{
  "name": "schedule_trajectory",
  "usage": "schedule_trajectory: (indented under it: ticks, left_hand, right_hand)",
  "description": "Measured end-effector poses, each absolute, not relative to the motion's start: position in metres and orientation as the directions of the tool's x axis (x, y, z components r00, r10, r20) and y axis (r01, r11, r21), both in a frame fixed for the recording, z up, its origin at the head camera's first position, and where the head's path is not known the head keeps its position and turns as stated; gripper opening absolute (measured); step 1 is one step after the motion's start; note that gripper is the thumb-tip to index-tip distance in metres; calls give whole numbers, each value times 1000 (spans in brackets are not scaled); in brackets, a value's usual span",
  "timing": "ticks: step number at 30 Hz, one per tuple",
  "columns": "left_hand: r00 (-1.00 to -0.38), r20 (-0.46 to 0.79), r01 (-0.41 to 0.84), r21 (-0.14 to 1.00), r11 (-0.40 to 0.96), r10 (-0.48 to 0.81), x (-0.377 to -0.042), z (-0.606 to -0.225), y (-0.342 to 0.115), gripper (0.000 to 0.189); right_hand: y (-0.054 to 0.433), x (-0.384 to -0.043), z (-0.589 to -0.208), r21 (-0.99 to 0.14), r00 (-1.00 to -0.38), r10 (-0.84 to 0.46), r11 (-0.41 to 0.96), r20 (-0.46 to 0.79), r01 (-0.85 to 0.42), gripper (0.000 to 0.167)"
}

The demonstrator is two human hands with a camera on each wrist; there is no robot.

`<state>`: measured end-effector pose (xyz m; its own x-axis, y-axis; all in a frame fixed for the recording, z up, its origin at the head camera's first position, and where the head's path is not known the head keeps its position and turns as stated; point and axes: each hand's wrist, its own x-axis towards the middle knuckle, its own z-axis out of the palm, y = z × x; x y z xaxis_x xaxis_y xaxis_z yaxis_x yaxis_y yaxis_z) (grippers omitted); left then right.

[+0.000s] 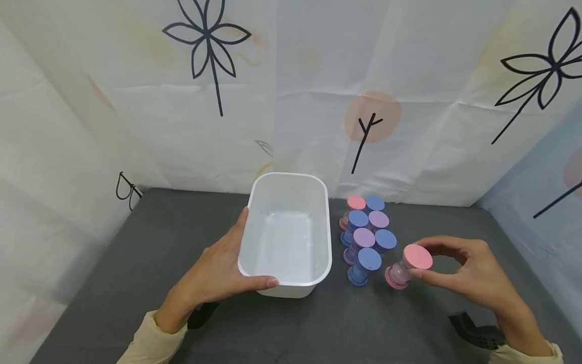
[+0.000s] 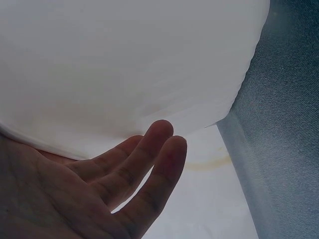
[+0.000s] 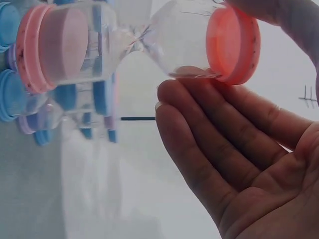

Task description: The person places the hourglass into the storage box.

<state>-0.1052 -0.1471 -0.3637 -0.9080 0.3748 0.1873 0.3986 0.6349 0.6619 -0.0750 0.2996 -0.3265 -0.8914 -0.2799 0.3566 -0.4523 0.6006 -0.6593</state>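
Note:
A pink sand timer (image 1: 398, 273), with clear glass bulbs between pink caps, is in my right hand (image 1: 470, 273). Thumb and fingers pinch its upper cap (image 3: 233, 45) in the right wrist view. Whether its base touches the table, I cannot tell. My left hand (image 1: 218, 270) holds the white plastic bin (image 1: 293, 289) at its near left corner. The thumb lies across the front rim, and the fingers (image 2: 162, 164) rest along the outer left wall (image 2: 124, 59). Nothing lies inside the bin.
Between bin and right hand, several more sand timers stand upright in two close rows: blue (image 1: 370, 259), purple (image 1: 364, 237) and pink (image 1: 356, 202) ones. A dark grey cloth (image 1: 291, 333) covers the table. White printed fabric (image 1: 309, 65) hangs behind it.

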Motion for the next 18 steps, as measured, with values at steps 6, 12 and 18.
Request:
schedule_trajectory:
  ticks: [6,12,18]
  left_hand:
    - [-911,183,392,666,635,369,-105,-364,-147,133]
    - [-908,190,398,671,626,373,-105,-364,-147,133]
    - [-905,196,402,680,613,377,-105,-364,-147,133]
  right_hand:
    - [295,-77,-309,-589,-822,-357,575,443,-568,56]
    - [286,-84,-286,-536,-757,-412,538,507,-651,63]
    - [271,-95,-264,-536,-688,-441,432,576,-725,65]
